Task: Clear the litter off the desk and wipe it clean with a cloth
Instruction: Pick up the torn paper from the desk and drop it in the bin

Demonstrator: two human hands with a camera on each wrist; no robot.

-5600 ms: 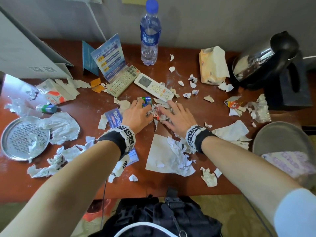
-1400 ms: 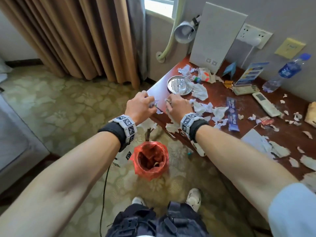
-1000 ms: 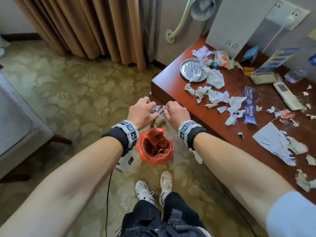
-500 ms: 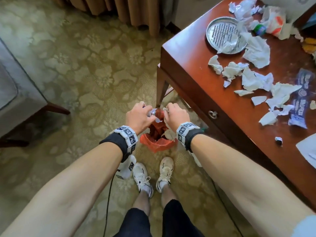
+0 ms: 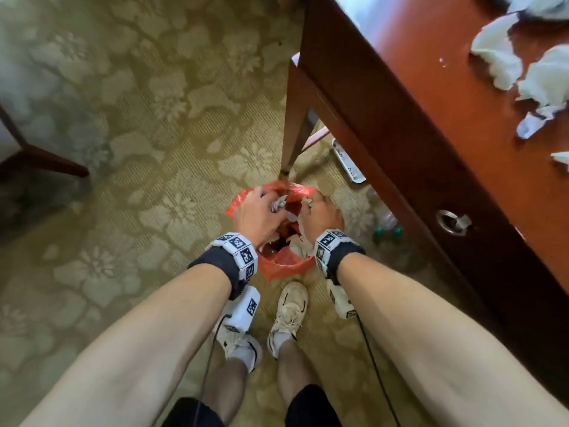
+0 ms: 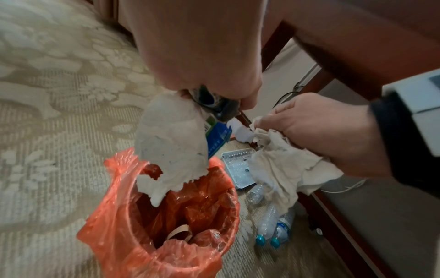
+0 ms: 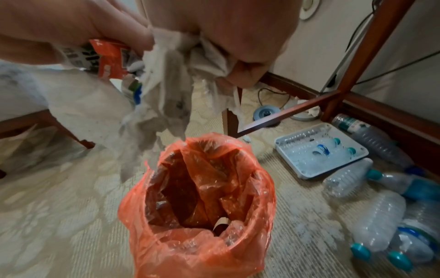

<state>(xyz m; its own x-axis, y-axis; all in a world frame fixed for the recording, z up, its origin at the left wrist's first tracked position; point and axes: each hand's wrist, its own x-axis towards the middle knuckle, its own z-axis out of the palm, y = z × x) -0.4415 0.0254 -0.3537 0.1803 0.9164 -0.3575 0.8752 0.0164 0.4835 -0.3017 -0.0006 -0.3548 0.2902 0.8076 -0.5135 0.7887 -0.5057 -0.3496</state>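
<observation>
Evidently light, soft and prone to flutter, the crumpled tissue litter (image 6: pixel 171 143) hung just above the red-lined bin (image 7: pixel 202 197), bunched in the clenched left hand (image 5: pixel 257 214) and right hand (image 5: pixel 323 215).

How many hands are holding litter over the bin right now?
2. The left hand grips tissue and a wrapper above the red-lined bin; the right hand grips crumpled tissue beside it, also over the bin.
</observation>
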